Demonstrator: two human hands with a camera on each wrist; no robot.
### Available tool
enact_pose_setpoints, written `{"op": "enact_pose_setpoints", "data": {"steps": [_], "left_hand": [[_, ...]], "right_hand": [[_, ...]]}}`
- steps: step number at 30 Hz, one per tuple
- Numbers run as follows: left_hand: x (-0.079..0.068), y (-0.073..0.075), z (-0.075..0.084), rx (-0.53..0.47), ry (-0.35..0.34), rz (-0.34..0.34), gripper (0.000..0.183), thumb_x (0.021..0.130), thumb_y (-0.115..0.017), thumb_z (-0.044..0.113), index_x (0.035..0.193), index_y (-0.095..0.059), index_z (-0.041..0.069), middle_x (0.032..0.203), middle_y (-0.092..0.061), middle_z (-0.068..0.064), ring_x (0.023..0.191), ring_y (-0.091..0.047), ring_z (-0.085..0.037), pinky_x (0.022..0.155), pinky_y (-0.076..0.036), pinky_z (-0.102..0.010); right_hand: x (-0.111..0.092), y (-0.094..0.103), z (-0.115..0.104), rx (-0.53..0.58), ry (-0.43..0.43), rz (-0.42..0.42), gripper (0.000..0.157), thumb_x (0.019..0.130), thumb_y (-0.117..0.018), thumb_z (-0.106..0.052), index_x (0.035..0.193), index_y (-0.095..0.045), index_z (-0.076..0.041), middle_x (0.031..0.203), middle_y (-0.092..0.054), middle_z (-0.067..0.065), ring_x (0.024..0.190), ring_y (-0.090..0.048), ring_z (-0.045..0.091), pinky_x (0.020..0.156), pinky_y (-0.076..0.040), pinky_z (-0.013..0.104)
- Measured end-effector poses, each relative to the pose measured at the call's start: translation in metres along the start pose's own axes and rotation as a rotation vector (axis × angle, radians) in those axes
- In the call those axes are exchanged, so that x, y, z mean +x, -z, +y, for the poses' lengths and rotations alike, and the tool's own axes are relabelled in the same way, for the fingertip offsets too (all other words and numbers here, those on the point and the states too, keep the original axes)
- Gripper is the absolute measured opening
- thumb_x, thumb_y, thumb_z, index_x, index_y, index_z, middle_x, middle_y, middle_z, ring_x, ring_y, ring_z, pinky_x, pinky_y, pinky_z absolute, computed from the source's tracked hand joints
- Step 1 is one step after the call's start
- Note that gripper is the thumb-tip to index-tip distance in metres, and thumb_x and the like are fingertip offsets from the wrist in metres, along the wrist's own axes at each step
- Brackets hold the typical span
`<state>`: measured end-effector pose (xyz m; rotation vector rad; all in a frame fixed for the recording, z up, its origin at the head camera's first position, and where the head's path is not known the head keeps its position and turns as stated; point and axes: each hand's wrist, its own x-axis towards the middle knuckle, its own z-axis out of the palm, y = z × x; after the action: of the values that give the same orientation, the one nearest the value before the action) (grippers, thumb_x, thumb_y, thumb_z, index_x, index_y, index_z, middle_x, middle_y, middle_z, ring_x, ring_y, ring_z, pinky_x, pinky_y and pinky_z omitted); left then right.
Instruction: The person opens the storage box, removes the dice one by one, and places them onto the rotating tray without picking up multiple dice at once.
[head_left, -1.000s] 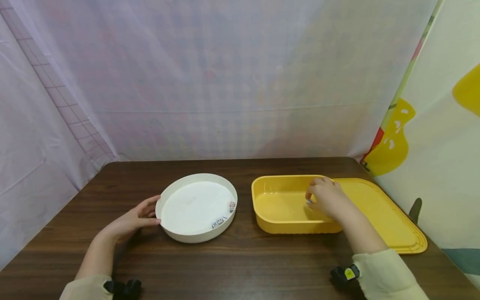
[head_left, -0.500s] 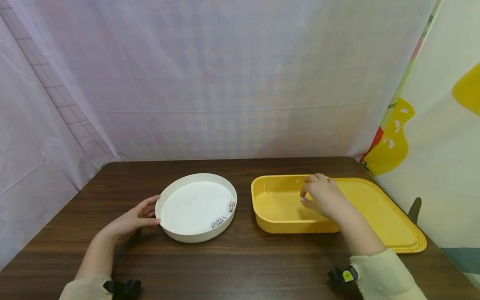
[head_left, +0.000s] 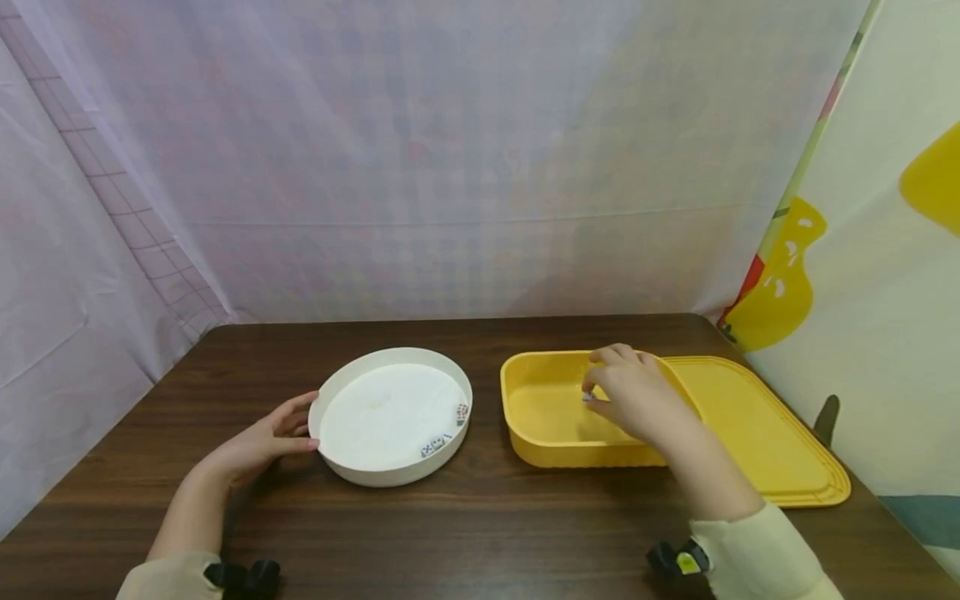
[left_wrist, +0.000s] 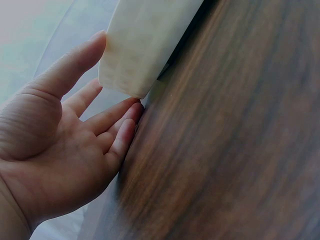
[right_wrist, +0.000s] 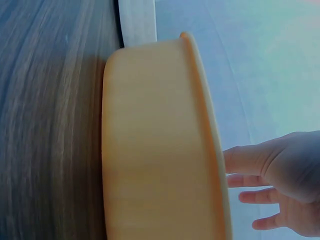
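A round white tray stands at the left of the table with several white dice along its near right inner wall. My left hand touches the tray's left side with thumb and fingertips, its fingers loosely extended; the left wrist view shows the thumb tip against the wall and fingertips at its lower edge. My right hand hangs over a yellow rectangular box and pinches a small white die between thumb and finger. In the right wrist view the box wall hides those fingertips.
A flat yellow lid lies to the right of the yellow box, against or partly behind it. The dark wooden table has a white curtain hanging behind its far edge.
My right hand has moved left over the yellow box, carrying the pinched die. The left hand still touches the white tray, and the dice in the tray have stayed in place.
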<state>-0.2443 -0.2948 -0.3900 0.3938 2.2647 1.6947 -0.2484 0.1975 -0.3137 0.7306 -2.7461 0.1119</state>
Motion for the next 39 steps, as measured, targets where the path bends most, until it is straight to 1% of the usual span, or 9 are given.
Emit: {"op": "enact_pose_setpoints", "data": {"steps": [11, 22, 27, 31, 39], "left_hand": [[-0.001, -0.001, 0.001, 0.001, 0.003, 0.003, 0.083, 0.092, -0.064, 0.01, 0.152, -0.007, 0.003, 0.151, -0.014, -0.032, 0.138, -0.015, -0.046, 0.107, -0.014, -0.06], [-0.001, 0.0, 0.002, 0.0, 0.002, 0.004, 0.083, 0.092, -0.064, 0.01, 0.152, -0.007, 0.002, 0.151, -0.015, -0.032, 0.138, -0.016, -0.046, 0.107, -0.015, -0.059], [0.0, 0.0, 0.0, 0.002, 0.006, 0.007, 0.083, 0.092, -0.064, 0.01, 0.152, -0.007, 0.003, 0.152, -0.014, -0.031, 0.138, -0.016, -0.046, 0.107, -0.015, -0.058], [0.001, 0.0, -0.001, 0.003, 0.007, 0.01, 0.084, 0.091, -0.065, 0.011, 0.152, -0.008, 0.003, 0.152, -0.013, -0.031, 0.138, -0.015, -0.046, 0.107, -0.013, -0.059], [0.0, 0.0, 0.0, 0.001, 0.021, 0.019, 0.084, 0.091, -0.065, 0.011, 0.153, -0.008, 0.004, 0.151, -0.015, -0.031, 0.138, -0.016, -0.045, 0.108, -0.012, -0.059]], "right_hand": [[0.004, 0.006, -0.023, 0.006, 0.061, 0.048, 0.007, 0.083, -0.076, -0.019, 0.085, -0.072, -0.014, 0.121, -0.058, 0.017, 0.117, -0.044, 0.038, 0.09, -0.035, 0.059], [0.01, 0.001, -0.038, -0.009, 0.093, 0.058, 0.009, 0.082, -0.077, -0.02, 0.085, -0.071, -0.014, 0.12, -0.058, 0.016, 0.118, -0.044, 0.037, 0.093, -0.033, 0.059], [0.015, -0.001, -0.046, 0.017, 0.116, 0.071, 0.009, 0.081, -0.078, -0.019, 0.085, -0.071, -0.014, 0.119, -0.058, 0.014, 0.117, -0.045, 0.035, 0.093, -0.033, 0.057], [0.019, -0.003, -0.053, 0.029, 0.118, 0.065, 0.009, 0.082, -0.077, -0.02, 0.087, -0.072, -0.014, 0.121, -0.058, 0.013, 0.118, -0.044, 0.034, 0.094, -0.033, 0.056], [0.03, -0.005, -0.067, 0.039, 0.112, 0.024, 0.012, 0.083, -0.077, -0.023, 0.091, -0.073, -0.015, 0.125, -0.057, 0.011, 0.12, -0.043, 0.033, 0.097, -0.032, 0.056]]}}
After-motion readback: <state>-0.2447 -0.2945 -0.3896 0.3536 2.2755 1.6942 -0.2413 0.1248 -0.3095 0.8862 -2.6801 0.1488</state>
